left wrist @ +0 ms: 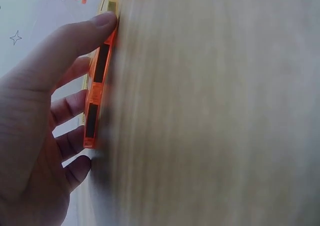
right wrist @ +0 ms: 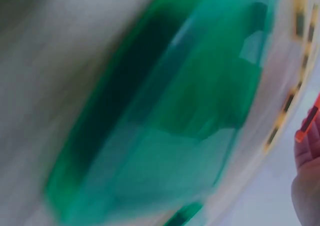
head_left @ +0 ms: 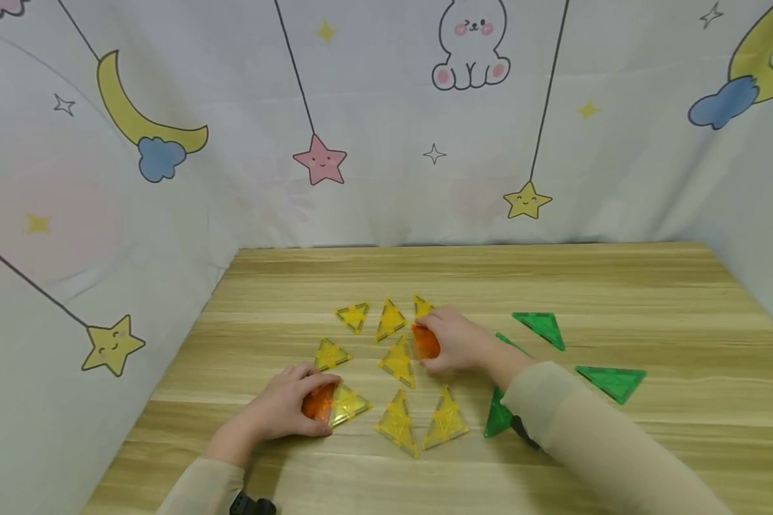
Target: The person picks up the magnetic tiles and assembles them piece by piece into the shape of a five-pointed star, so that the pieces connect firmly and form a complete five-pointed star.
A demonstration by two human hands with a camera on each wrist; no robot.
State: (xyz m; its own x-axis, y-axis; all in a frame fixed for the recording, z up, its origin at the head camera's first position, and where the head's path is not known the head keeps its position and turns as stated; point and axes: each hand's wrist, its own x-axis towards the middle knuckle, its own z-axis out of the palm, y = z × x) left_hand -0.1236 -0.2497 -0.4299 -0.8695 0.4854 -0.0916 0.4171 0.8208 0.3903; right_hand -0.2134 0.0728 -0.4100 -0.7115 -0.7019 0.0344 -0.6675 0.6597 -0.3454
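Observation:
In the head view my left hand (head_left: 277, 408) grips a translucent orange magnetic tile (head_left: 318, 403), its thumb at the near edge and fingers round the far side. A yellow triangular tile (head_left: 349, 405) lies against that tile's right side. The left wrist view catches the orange tile's edge (left wrist: 97, 91), dark magnets inside, under the thumb. Farther back, my right hand (head_left: 457, 340) pinches another orange tile (head_left: 426, 343), just right of a tall yellow tile (head_left: 398, 362). Fingers cover part of both orange pieces.
More yellow tiles lie around the hands, among them a front pair (head_left: 399, 423) and a back one (head_left: 390, 320). Several green tiles (head_left: 612, 383) spread to the right; one green tile (right wrist: 200, 96) fills much of the right wrist view. A printed cloth (head_left: 399, 200) stands behind the wooden table (head_left: 683, 300).

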